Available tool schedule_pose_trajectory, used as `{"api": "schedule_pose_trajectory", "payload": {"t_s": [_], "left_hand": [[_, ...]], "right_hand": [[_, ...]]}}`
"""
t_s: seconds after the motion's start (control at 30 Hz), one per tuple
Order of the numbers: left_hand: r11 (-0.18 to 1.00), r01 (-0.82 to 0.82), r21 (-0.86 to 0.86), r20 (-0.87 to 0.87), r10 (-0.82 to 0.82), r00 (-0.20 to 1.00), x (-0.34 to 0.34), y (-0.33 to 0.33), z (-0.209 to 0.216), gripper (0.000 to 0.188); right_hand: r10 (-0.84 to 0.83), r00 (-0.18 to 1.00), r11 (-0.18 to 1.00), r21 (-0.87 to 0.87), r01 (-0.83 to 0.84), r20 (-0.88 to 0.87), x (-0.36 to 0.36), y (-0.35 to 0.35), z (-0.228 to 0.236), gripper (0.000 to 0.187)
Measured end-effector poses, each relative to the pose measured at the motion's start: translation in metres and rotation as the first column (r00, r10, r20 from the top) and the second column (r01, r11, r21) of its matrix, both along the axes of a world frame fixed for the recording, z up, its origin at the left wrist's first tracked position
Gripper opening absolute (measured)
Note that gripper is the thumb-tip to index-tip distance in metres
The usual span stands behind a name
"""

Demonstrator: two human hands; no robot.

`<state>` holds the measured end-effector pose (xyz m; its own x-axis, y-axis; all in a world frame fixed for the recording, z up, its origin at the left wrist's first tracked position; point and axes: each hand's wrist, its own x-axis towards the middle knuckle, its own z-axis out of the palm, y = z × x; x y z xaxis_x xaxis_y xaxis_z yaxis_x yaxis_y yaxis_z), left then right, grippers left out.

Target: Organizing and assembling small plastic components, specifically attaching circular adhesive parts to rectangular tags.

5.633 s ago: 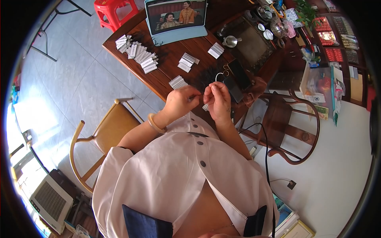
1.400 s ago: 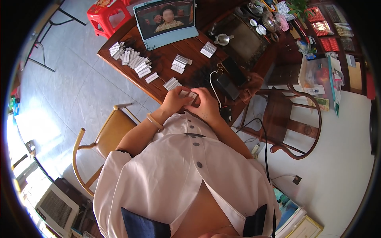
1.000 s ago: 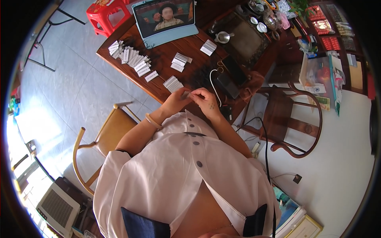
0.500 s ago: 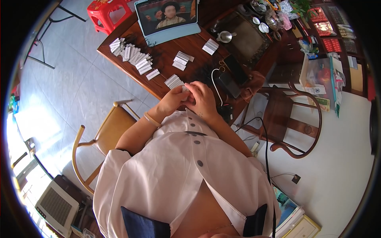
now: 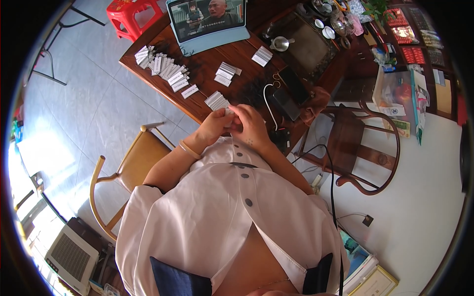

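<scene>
My left hand [image 5: 213, 128] and my right hand [image 5: 251, 124] meet at the near edge of the dark wooden table, fingers closed against each other. A small whitish piece [image 5: 229, 111] shows between the left thumb and fingers; its kind is too small to tell. The right fingers press in beside it, and what they grip is hidden. Just beyond my hands lies a stack of small white printed paper strips [image 5: 216, 101]. More strips lie farther off in a bundle [image 5: 226, 73], another bundle [image 5: 261, 56] and a long overlapping row [image 5: 169, 72]. Fine black strands spread around them.
A tablet [image 5: 210, 22] in a light blue case stands at the back, playing a video. To the right are scissors [image 5: 277, 81], a black phone [image 5: 295, 85], a dark device [image 5: 285, 104] with a white cable, and a tea tray [image 5: 313, 42]. Chairs [image 5: 143, 158] flank the table.
The picture on the tablet has changed. My right fingers have shifted slightly against the left; both hands stay in the same place. The paper bundles lie as before.
</scene>
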<state>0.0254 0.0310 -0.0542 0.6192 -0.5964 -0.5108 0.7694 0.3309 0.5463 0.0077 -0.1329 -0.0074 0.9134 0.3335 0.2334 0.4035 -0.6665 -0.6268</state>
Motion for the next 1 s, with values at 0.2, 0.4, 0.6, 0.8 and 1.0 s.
{"api": "schedule_pose_trajectory", "payload": {"t_s": [0.2,0.4,0.6,0.8,1.0], "left_hand": [[0.96,-0.139,0.244,0.039,0.133,0.99,0.006,0.026,-0.024,0.014],[0.931,-0.122,0.344,0.108,0.09,0.99,0.009,0.03,-0.021,0.015],[0.909,-0.126,0.398,0.152,0.07,0.986,0.006,0.025,-0.017,0.013],[0.917,-0.121,0.381,0.169,0.059,0.984,0.005,0.025,-0.021,0.012],[0.915,-0.124,0.385,0.154,0.068,0.986,0.006,0.029,-0.024,0.012]], "right_hand": [[-0.25,0.949,0.967,-0.001,0.255,-0.192,0.013,-0.038,-0.017,0.035],[-0.256,0.941,0.943,-0.271,0.193,-0.222,0.028,-0.044,-0.071,0.017],[-0.285,0.957,0.828,-0.518,0.215,-0.059,0.046,-0.019,-0.097,0.016],[-0.325,0.945,0.782,-0.573,0.245,-0.041,0.054,-0.024,-0.105,0.013],[-0.41,0.91,0.86,-0.359,0.363,-0.061,0.055,-0.042,-0.098,0.011]]}}
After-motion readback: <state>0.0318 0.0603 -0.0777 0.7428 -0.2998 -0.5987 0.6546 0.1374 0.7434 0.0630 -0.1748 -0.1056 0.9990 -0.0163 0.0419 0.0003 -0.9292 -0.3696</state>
